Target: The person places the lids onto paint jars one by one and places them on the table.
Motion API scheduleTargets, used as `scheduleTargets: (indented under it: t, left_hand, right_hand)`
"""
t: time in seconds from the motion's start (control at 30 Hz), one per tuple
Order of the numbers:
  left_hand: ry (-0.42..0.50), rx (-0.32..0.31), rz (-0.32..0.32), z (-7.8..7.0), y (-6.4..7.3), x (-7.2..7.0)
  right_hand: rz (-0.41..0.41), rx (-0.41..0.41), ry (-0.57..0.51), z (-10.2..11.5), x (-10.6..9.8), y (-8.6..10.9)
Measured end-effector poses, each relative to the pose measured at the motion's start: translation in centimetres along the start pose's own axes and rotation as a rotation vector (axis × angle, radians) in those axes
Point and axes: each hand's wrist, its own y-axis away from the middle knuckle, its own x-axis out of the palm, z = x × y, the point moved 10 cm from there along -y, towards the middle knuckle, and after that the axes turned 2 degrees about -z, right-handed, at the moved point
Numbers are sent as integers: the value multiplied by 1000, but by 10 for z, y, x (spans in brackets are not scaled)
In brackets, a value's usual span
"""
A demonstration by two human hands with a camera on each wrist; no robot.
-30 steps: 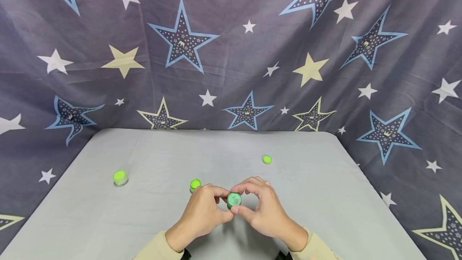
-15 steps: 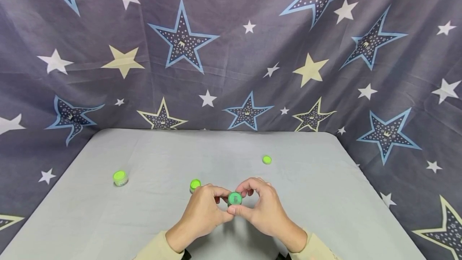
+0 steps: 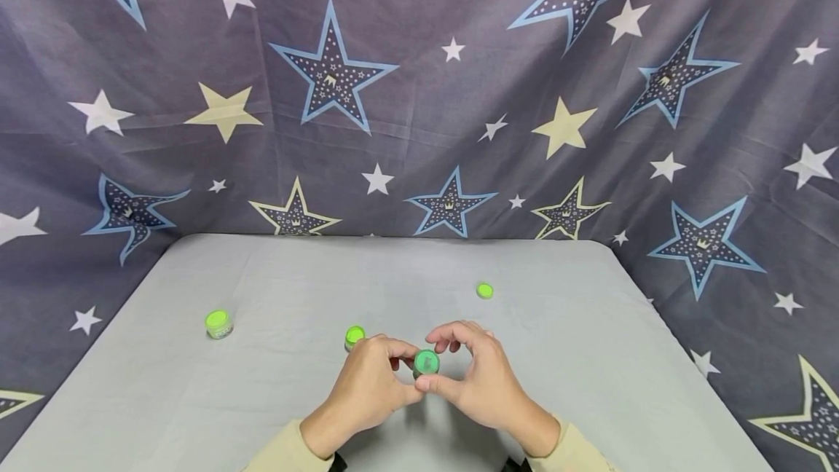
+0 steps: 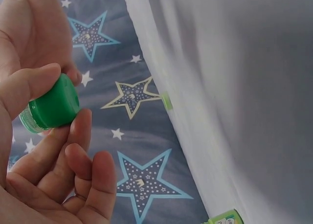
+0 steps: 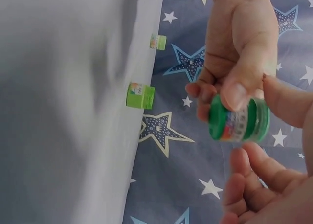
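My left hand [image 3: 370, 381] pinches a small green jar [image 3: 426, 363] between thumb and fingers above the table. In the right wrist view the jar [image 5: 234, 120] lies on its side in the picture, with a printed label and a clear rim at one end. My right hand [image 3: 481, 377] is at that end. Its thumb lies close against the jar, and its bent fingers stand a little off it. In the left wrist view the jar's green base [image 4: 56, 104] shows between my left thumb and fingers.
On the grey-covered table [image 3: 295, 399] stand a lime-green jar [image 3: 218, 323] at the left and another [image 3: 355, 336] just beyond my left hand. A smaller-looking lime-green container [image 3: 485, 290] sits farther back, right of centre. A star-patterned curtain [image 3: 406, 93] hangs behind.
My right fingertips have drawn away from the jar's rim, after resting against it a second ago. The right thumb shifted slightly along the near side. My left hand stays put.
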Motion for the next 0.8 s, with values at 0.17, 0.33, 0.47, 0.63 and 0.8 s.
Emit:
scheduleTargets:
  t: [0.17,0.33,0.47,0.63,0.8]
  left_hand:
    - [-23,-5,-2,0,0,0]
    - [-18,-8,3,0,0,0]
    - [-13,-6,10,0,0,1]
    - [-12,-1,15,-1,1,1]
    - [-8,-11,18,0,0,1]
  right_hand:
    - [40,-57,-19,6,-2,-1]
    - [93,-103,-40,11,3,0]
    - [110,-109,-49,13,5,0]
    - [123,-86,-38,9,6,0]
    - [115,-82,-34,7,6,0]
